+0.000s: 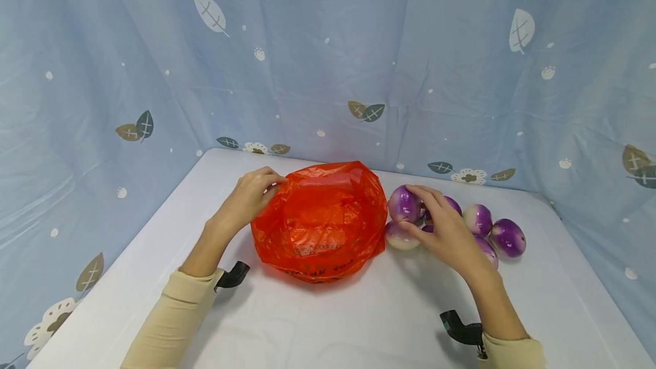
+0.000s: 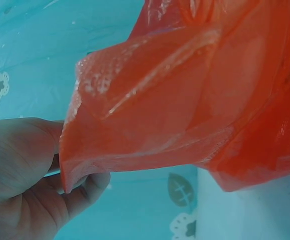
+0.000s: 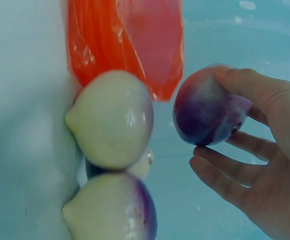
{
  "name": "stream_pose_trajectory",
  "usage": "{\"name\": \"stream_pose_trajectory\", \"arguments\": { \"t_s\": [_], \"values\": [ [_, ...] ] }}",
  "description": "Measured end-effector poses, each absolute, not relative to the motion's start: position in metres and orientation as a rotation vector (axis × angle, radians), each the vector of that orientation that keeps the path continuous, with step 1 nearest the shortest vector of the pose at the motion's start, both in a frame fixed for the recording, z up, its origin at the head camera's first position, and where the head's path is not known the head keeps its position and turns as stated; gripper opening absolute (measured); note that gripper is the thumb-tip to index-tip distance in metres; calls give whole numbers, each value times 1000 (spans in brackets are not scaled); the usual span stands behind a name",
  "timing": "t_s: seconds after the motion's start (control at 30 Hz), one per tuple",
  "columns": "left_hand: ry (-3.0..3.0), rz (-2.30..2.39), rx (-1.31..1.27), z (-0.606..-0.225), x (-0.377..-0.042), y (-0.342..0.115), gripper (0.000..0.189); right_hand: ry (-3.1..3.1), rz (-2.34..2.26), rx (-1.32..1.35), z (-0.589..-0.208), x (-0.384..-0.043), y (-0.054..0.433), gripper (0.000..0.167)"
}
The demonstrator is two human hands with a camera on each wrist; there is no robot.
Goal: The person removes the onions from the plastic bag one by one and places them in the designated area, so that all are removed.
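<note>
A red plastic bag (image 1: 328,215) lies on the table with its mouth spread wide. My left hand (image 1: 251,195) pinches the left part of its rim between thumb and fingers, the edge of the film (image 2: 134,115) pulled toward the hand. To the right of the bag, my right hand (image 1: 448,235) grips a purple-and-white turnip (image 1: 404,204) by thumb and fingertips. In the right wrist view this held turnip (image 3: 205,107) is raised off the table, beside a paler turnip (image 3: 114,120) standing close to the bag.
Several more turnips (image 1: 508,238) lie on the white table (image 1: 338,323) right of the bag, partly behind the right hand. A blue curtain (image 1: 307,73) with leaf and flower prints hangs behind and at both sides. Black wrist mounts (image 1: 233,275) stick out from both sleeves.
</note>
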State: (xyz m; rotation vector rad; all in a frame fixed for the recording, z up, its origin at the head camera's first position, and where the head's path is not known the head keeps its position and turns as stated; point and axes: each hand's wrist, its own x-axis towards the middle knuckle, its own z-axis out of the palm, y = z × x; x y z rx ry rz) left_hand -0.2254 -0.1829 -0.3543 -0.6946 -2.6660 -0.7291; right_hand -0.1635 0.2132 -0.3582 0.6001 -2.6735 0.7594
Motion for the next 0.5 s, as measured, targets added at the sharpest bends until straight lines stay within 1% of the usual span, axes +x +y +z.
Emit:
{"name": "stream_pose_trajectory", "arguments": {
  "t_s": [0.5],
  "values": [
    [-2673,-726,-703,-356,-225,-180,23,-2678,794,528,-356,-157,240,74]
  ]
}}
